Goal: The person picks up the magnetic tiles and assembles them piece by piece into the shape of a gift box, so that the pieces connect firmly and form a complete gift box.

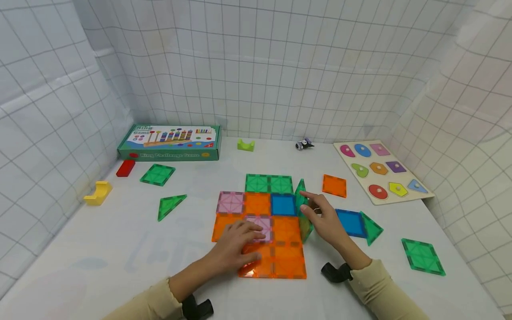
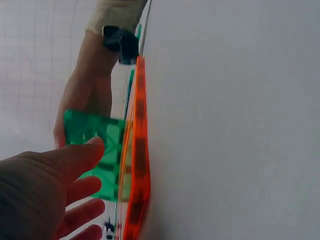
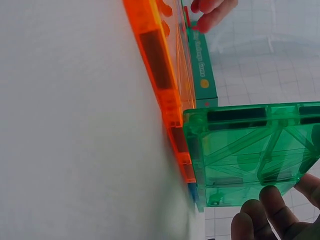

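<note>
- The left hand [image 1: 236, 242] lies flat, fingers straight, pressing down on the flat mat of translucent orange, pink, blue and green square magnetic tiles [image 1: 280, 262] on the white table [image 1: 120, 249]; it grips nothing
- The right hand [image 1: 326, 220] has its fingers lightly curled round a translucent green square magnetic tile [image 3: 250, 155], which it holds on edge, upright, against the right border of the mat, beside the blue square [image 1: 283, 204] and the orange one below it
- The right wrist view shows the green tile's lower edge meeting the mat's orange rim at roughly a right angle
- To stand this wall well, I judge the bottom edge should run flush along the mat's border so the edges line up along their whole length
- The flat hand should keep weight on the mat near the joint, or the light tiles may slide or lift
- Loose pieces lie apart: a blue square with a green triangle [image 1: 370, 229] just right of the hand, an orange square [image 1: 334, 186] behind it, and a wooden shape puzzle board [image 1: 416, 198] farther right
</note>
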`<state>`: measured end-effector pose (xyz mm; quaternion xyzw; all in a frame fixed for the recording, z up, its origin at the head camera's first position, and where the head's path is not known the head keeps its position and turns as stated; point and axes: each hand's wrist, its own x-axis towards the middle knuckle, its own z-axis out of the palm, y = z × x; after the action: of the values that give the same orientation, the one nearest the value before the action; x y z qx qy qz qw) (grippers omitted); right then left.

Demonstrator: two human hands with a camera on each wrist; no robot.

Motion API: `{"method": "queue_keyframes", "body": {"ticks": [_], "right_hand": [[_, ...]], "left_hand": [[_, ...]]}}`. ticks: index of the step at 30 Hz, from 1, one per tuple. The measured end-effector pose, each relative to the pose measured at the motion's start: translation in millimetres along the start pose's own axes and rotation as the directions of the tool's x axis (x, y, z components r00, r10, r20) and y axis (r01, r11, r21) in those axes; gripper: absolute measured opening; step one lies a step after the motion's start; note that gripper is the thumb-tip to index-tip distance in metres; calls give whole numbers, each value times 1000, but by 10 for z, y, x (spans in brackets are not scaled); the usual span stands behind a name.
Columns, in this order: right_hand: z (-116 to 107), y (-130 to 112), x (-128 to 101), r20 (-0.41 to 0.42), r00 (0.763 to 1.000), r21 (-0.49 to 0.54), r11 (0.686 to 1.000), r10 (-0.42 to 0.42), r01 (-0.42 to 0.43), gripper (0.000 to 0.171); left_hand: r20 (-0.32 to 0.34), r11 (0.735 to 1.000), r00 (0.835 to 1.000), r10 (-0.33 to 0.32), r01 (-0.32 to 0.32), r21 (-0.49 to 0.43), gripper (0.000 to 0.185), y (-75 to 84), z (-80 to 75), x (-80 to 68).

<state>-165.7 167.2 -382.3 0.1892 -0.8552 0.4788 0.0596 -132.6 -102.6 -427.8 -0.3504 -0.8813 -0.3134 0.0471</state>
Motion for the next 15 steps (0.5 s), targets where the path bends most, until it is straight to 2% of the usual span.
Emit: {"method": "queue_keyframes", "body": {"ticks": [6, 11, 15], "right_hand": [[0, 12, -6, -1, 1000, 3, 1000, 6, -6, 38], [7, 18, -8, 3, 1000, 12, 1000, 2, -2, 38], [9, 28, -7, 1, 1000, 13, 1000, -3, 3, 39]], "left_hand": [[75, 999, 997, 28, -26, -34, 46, 171, 161, -29], [120, 999, 993, 7, -11, 35, 59, 194, 241, -44], [122, 995, 993, 5, -17, 100, 64, 196, 276, -32]]}}
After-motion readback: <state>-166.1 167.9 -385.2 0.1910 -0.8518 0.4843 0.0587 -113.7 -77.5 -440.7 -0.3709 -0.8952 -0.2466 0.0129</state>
